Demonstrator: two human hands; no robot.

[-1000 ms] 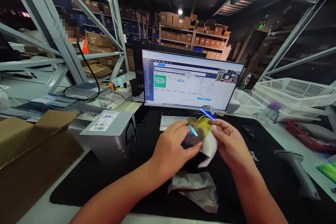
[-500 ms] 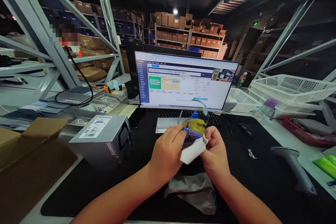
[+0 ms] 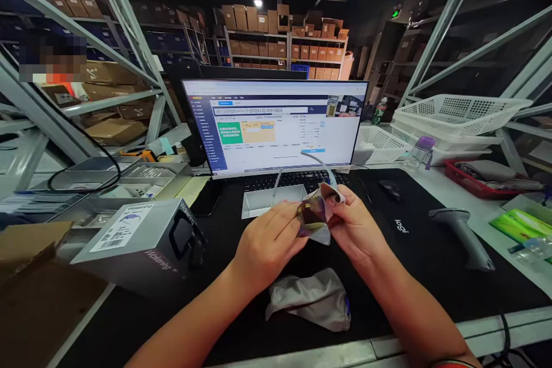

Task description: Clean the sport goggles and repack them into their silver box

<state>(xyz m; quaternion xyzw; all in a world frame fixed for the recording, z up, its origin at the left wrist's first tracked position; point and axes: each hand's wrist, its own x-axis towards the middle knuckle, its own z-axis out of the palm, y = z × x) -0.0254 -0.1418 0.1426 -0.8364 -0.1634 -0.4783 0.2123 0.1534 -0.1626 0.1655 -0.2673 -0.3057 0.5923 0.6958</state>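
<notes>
My left hand [image 3: 269, 241] is closed on one side of a pair of glasses [image 3: 311, 217] with a tinted, mirror-like lens and pale curved arms that point toward the monitor. My right hand [image 3: 356, 224] pinches a small pale wiping cloth [image 3: 331, 192] against the other side of the lens; its fingertips are partly covered by the cloth. Below the hands a crumpled grey pouch [image 3: 308, 299] lies on the black desk mat [image 3: 241, 333]. Behind the glasses sits an open white-grey tray [image 3: 254, 202], close to the keyboard [image 3: 276, 181].
A grey printed box [image 3: 138, 247] and an open cardboard box [image 3: 38, 287] stand at left. The monitor [image 3: 276, 132] is straight ahead. At right are a barcode scanner [image 3: 466, 236], a mouse [image 3: 390, 190], white baskets [image 3: 457, 121] and a red tray [image 3: 491, 181]. A person [image 3: 54, 63] is at far left.
My right hand has moved the cloth from hanging below the glasses up to the lens's right edge. The glasses have tilted, and the whole view has shifted.
</notes>
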